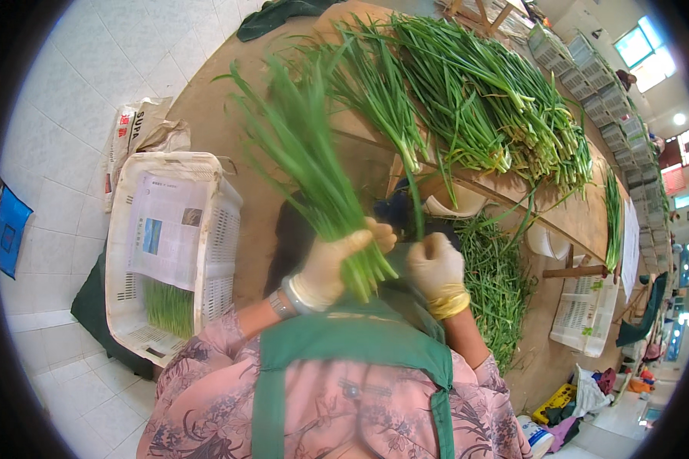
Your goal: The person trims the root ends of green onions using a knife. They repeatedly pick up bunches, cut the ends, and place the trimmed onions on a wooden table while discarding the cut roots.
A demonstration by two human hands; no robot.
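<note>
My left hand (325,268), in a pale glove with a band at the wrist, is closed round the lower stalks of a bunch of green chives (314,176). The leaves fan up and to the left, blurred by motion, and the pale cut ends poke out below the fist. Beside it, my right hand (438,268), also gloved and with a yellow cuff, is pinched on a single chive blade (416,206) that stands upright. Beyond both hands, a large pile of chives (467,92) lies on the wooden table (505,195), with a smaller bunch (379,96) to its left.
On my left stands a white plastic crate (226,222) holding chives under a newspaper sheet (168,237). Loose green scraps (497,283) are heaped below the table, near a white bucket (545,241). Another white crate (578,317) is at right; stacked crates (589,84) line the far side.
</note>
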